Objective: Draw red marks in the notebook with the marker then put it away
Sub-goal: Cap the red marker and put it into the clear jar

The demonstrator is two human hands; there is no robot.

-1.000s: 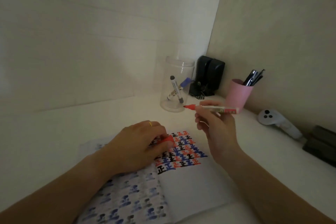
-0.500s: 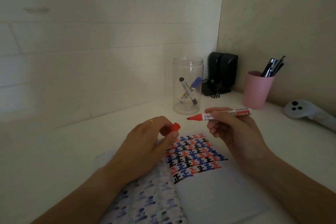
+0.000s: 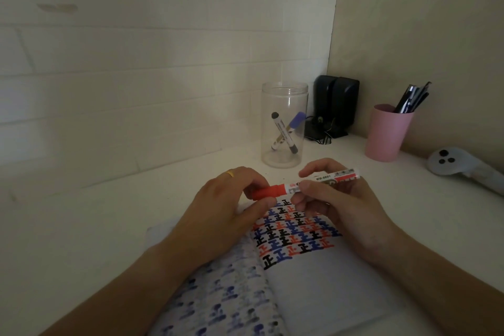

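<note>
An open notebook (image 3: 321, 278) lies on the white desk, its right page filled at the top with rows of red, blue and black marks. Above it, my right hand (image 3: 335, 204) grips the white barrel of the red marker (image 3: 324, 179), held level. My left hand (image 3: 226, 210) pinches the red cap (image 3: 266, 192), which sits over the marker's tip. The clear jar (image 3: 283, 101) behind holds a black and a blue marker.
A pink cup (image 3: 386, 133) with several dark pens stands at the right by the wall. Black speakers (image 3: 336, 102) sit in the corner behind the jar. A white controller (image 3: 458, 165) lies at the far right.
The cap was apart from the marker in my left hand; now both hands have come together and the cap covers the tip.
</note>
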